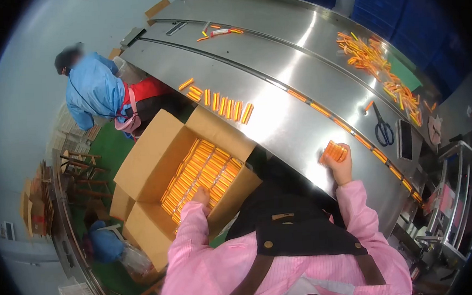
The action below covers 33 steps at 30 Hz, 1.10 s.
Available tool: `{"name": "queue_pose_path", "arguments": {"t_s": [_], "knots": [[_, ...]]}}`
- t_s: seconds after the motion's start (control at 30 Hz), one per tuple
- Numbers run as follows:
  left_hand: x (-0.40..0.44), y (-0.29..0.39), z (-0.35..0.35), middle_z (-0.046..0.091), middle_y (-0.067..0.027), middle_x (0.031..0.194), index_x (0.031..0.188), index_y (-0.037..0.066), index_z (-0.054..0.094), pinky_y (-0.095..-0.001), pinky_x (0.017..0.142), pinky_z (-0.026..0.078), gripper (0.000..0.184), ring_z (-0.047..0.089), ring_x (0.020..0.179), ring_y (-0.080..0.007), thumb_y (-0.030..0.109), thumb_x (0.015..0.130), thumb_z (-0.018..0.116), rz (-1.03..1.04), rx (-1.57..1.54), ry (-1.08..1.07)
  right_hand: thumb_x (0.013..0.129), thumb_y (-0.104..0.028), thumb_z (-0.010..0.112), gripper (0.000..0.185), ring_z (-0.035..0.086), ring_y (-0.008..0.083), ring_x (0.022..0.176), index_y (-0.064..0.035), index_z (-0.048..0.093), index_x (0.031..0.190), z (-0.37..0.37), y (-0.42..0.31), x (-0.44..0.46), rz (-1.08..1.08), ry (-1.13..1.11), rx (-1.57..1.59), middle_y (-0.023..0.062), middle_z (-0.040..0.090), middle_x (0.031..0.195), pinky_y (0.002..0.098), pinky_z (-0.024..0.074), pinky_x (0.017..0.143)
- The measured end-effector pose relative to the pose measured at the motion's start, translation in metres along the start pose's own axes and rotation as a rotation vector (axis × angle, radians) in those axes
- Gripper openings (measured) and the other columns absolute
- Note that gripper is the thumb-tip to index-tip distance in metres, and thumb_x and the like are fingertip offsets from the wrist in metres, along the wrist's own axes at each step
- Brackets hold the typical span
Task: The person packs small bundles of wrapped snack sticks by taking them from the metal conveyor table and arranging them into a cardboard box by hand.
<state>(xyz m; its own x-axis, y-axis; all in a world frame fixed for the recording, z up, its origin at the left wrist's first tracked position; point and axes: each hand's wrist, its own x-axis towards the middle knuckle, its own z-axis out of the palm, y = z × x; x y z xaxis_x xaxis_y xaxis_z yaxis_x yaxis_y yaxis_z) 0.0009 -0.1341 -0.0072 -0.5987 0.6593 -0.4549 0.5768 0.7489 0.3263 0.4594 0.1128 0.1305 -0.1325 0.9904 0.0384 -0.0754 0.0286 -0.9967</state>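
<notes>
An open cardboard box stands at the left, against the near side of the steel table, with rows of orange sticks packed inside. My left hand reaches into it and touches the sticks; its fingers are bent, and whether they grip any is hidden. Over the table's near edge, my right hand is closed around a bundle of orange sticks. Several small bundles lie in a row on the table beside the box.
Orange sticks line a conveyor groove across the table. A loose pile lies at the far right, near scissors and a dark device. A person in blue stands at the left. A metal rack is at the right.
</notes>
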Motion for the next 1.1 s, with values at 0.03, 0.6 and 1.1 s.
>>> {"name": "queue_pose_path", "arguments": {"t_s": [0.03, 0.6, 1.1], "knots": [[0.007, -0.006, 0.009, 0.064, -0.0232, 0.098, 0.107, 0.009, 0.057, -0.0461, 0.083, 0.047, 0.033, 0.061, 0.094, -0.0394, 0.034, 0.088, 0.049, -0.011, -0.013, 0.022, 0.076, 0.001, 0.070, 0.047, 0.059, 0.0144, 0.085, -0.0059, 0.040, 0.111, -0.001, -0.002, 0.001, -0.006, -0.008, -0.009, 0.0062, 0.056, 0.096, 0.0286, 0.0530, 0.075], [0.007, -0.017, -0.001, 0.066, -0.0161, 0.091, 0.097, 0.011, 0.063, -0.0431, 0.080, 0.048, 0.030, 0.063, 0.091, -0.0331, 0.036, 0.083, 0.053, -0.072, 0.009, -0.140, 0.071, -0.016, 0.074, 0.039, 0.066, 0.0221, 0.081, -0.0005, 0.056, 0.102, 0.062, -0.069, 0.159, -0.027, -0.165, -0.544, 0.0127, 0.067, 0.086, 0.0324, 0.0527, 0.072], [0.012, -0.019, -0.010, 0.061, -0.0170, 0.079, 0.093, 0.005, 0.051, -0.0423, 0.065, 0.047, 0.017, 0.062, 0.075, -0.0332, 0.022, 0.088, 0.053, 0.233, -0.186, -0.054, 0.073, -0.018, 0.070, 0.027, 0.063, 0.0331, 0.088, -0.0076, 0.064, 0.097, 0.070, -0.059, 0.201, -0.052, -0.499, -1.383, 0.0162, 0.066, 0.093, 0.0397, 0.0497, 0.078]]}}
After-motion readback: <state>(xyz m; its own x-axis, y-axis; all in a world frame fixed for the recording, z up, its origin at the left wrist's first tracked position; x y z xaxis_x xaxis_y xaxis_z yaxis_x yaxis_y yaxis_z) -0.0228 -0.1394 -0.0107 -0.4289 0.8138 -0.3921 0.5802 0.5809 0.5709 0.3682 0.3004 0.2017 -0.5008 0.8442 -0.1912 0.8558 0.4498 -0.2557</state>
